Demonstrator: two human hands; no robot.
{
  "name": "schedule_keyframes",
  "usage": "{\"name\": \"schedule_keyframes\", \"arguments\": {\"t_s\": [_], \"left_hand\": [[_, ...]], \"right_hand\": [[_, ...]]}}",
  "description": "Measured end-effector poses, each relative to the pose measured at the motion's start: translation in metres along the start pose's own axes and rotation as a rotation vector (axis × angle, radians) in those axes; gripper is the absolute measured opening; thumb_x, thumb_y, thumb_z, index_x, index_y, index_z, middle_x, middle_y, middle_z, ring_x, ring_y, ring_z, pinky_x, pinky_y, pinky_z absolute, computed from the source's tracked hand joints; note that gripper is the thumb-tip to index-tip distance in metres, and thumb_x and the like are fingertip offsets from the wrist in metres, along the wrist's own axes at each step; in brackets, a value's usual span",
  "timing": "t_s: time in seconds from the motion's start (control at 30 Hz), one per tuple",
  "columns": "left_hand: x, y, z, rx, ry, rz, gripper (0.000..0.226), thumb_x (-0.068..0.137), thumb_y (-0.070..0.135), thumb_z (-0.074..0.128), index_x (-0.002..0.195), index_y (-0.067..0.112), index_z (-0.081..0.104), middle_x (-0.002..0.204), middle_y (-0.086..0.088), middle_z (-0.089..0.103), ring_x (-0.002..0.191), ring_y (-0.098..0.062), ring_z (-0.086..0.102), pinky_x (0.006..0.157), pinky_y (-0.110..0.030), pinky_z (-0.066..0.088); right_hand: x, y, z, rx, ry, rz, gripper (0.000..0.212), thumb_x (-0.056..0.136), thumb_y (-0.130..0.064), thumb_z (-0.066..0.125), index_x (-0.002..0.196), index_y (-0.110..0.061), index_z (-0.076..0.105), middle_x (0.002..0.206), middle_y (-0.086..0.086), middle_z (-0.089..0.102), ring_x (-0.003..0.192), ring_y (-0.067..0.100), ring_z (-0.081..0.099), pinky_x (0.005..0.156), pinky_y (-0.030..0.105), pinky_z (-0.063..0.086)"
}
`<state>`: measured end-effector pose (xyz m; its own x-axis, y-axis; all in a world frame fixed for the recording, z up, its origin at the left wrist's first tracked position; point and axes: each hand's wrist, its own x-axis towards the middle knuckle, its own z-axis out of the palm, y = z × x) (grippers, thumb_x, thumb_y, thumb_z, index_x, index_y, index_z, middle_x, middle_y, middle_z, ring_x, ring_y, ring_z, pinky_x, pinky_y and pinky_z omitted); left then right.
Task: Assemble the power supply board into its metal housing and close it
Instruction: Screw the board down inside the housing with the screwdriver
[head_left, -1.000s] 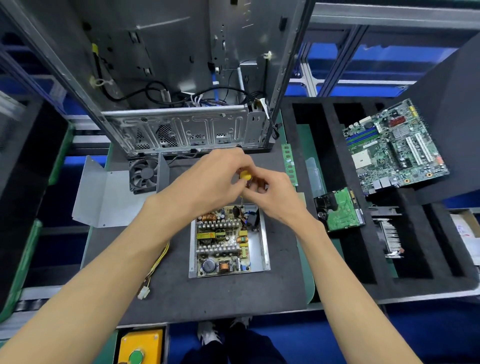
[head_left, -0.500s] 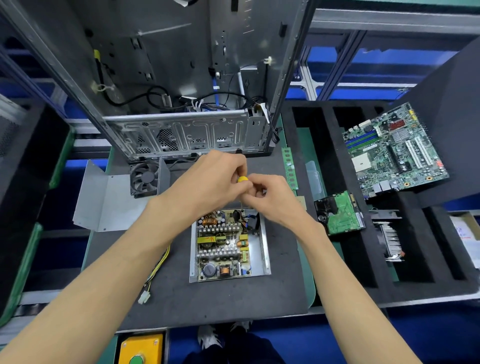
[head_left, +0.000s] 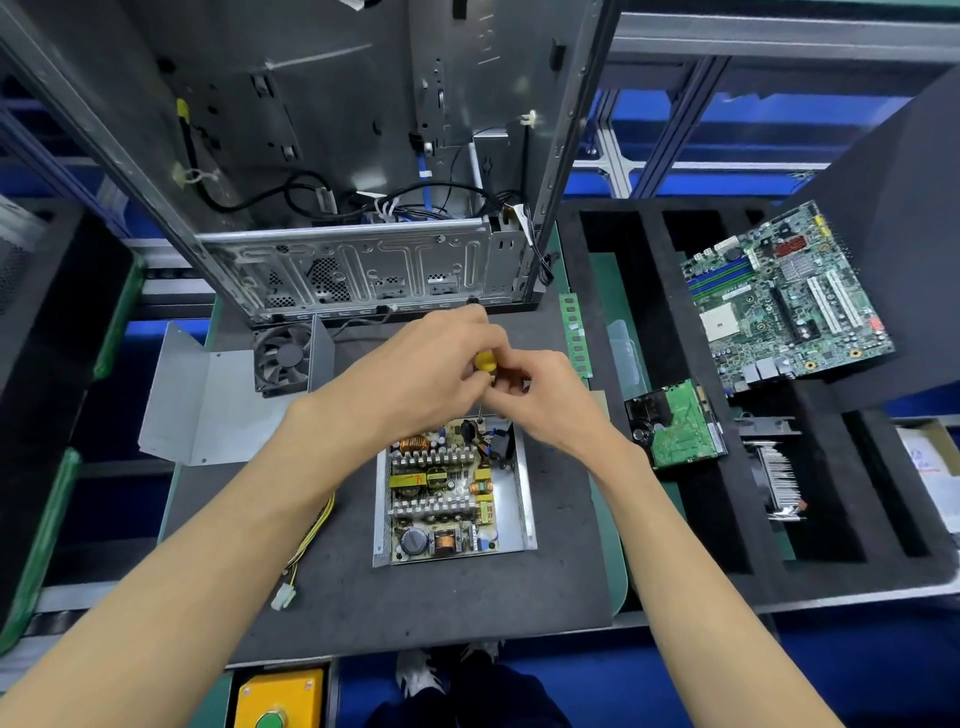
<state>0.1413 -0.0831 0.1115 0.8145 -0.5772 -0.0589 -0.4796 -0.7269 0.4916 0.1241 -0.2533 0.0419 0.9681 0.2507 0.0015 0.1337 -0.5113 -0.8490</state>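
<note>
The power supply board (head_left: 441, 493) lies inside the open bottom half of its metal housing (head_left: 522, 499) on the dark mat. A yellow-handled screwdriver (head_left: 485, 361) stands upright over the board's far edge, its thin shaft reaching down to the board. My left hand (head_left: 415, 379) is closed around the handle. My right hand (head_left: 540, 400) pinches the screwdriver just below the handle from the right. The housing's lid (head_left: 208, 400), a bent grey sheet with a black fan (head_left: 283, 358) on it, lies to the left of my hands.
An open computer case (head_left: 358, 270) stands behind the mat. A yellow cable bundle with a white plug (head_left: 283, 597) trails left of the housing. On the right, a black foam tray holds a motherboard (head_left: 784, 301), a hard drive (head_left: 675, 426), a heatsink (head_left: 774, 478) and a memory stick (head_left: 575, 335).
Both hands have stayed together on the screwdriver over the board's far edge, with small shifts of the fingers. The board and housing have not moved.
</note>
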Motion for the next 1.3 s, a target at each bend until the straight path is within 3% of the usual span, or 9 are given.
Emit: {"name": "schedule_keyframes", "arguments": {"t_s": [0.1,0.27,0.4,0.57,0.7,0.87,1.0,1.2,1.3], "left_hand": [[0.001,0.004,-0.001,0.014,0.097,-0.094,0.024,0.088,0.045,0.069,0.099,0.024,0.064,0.085,0.008,0.060,0.082,-0.015,0.057,0.074,-0.036,0.050],[0.003,0.003,-0.006,0.021,-0.054,-0.035,0.011,0.092,0.019,0.065,0.101,0.023,0.070,0.103,0.004,0.058,0.098,-0.018,0.058,0.088,-0.039,0.050],[0.002,0.003,-0.002,0.027,0.031,-0.167,0.030,0.086,0.046,0.071,0.104,0.024,0.061,0.092,0.005,0.061,0.086,-0.019,0.060,0.078,-0.039,0.053],[0.004,0.004,-0.003,0.050,-0.068,-0.053,0.016,0.091,0.024,0.067,0.107,0.026,0.065,0.095,0.008,0.054,0.091,-0.017,0.055,0.081,-0.035,0.047],[0.004,0.008,-0.002,0.042,0.047,-0.147,0.024,0.089,0.045,0.067,0.095,0.023,0.062,0.080,0.007,0.061,0.079,-0.018,0.060,0.069,-0.037,0.050],[0.005,0.006,-0.007,0.045,-0.117,-0.067,0.010,0.092,0.021,0.063,0.096,0.028,0.069,0.100,0.006,0.051,0.092,-0.017,0.055,0.084,-0.039,0.048],[0.005,0.009,0.001,0.057,0.039,-0.168,0.029,0.089,0.051,0.067,0.101,0.026,0.056,0.086,0.006,0.059,0.080,-0.019,0.059,0.072,-0.038,0.050],[0.009,0.010,-0.003,0.088,-0.048,-0.080,0.008,0.090,0.024,0.067,0.097,0.021,0.064,0.092,0.006,0.058,0.087,-0.019,0.056,0.077,-0.037,0.048],[0.008,0.011,-0.003,0.058,-0.056,-0.052,0.016,0.090,0.025,0.067,0.105,0.023,0.063,0.095,0.008,0.055,0.088,-0.016,0.054,0.081,-0.038,0.049]], "right_hand": [[0.000,0.001,0.000,0.002,-0.020,-0.008,0.043,0.086,-0.010,0.068,0.063,-0.043,0.053,0.055,-0.012,0.046,0.056,0.007,0.036,0.055,0.020,0.031],[0.000,0.000,0.001,0.015,0.006,-0.018,0.041,0.086,-0.017,0.071,0.061,-0.039,0.046,0.055,-0.018,0.046,0.055,0.004,0.039,0.054,0.016,0.032],[0.001,0.000,-0.001,0.009,-0.017,-0.016,0.039,0.085,-0.016,0.065,0.062,-0.044,0.052,0.054,-0.017,0.044,0.056,0.006,0.035,0.053,0.016,0.030],[0.000,0.002,0.002,-0.001,-0.020,0.014,0.027,0.081,-0.030,0.065,0.059,-0.042,0.053,0.052,-0.017,0.051,0.053,0.005,0.042,0.053,0.019,0.033],[0.002,0.006,0.002,0.022,-0.076,0.022,0.020,0.082,-0.029,0.062,0.064,-0.027,0.056,0.056,-0.003,0.044,0.058,0.009,0.032,0.055,0.028,0.031],[0.003,0.007,0.001,0.010,-0.046,0.015,0.034,0.085,-0.023,0.069,0.061,-0.041,0.052,0.055,-0.012,0.044,0.055,0.005,0.037,0.054,0.019,0.032],[0.005,0.008,-0.002,0.023,-0.078,0.024,0.026,0.085,-0.024,0.059,0.061,-0.027,0.050,0.054,-0.008,0.040,0.056,0.009,0.030,0.054,0.027,0.029],[0.004,0.005,-0.001,0.017,-0.074,0.011,0.036,0.082,-0.028,0.066,0.062,-0.057,0.056,0.053,-0.020,0.048,0.054,0.004,0.039,0.053,0.016,0.032],[0.003,0.006,-0.002,0.021,-0.079,0.028,0.013,0.076,-0.038,0.058,0.065,-0.041,0.064,0.054,-0.012,0.051,0.054,0.005,0.037,0.053,0.021,0.030]]}}
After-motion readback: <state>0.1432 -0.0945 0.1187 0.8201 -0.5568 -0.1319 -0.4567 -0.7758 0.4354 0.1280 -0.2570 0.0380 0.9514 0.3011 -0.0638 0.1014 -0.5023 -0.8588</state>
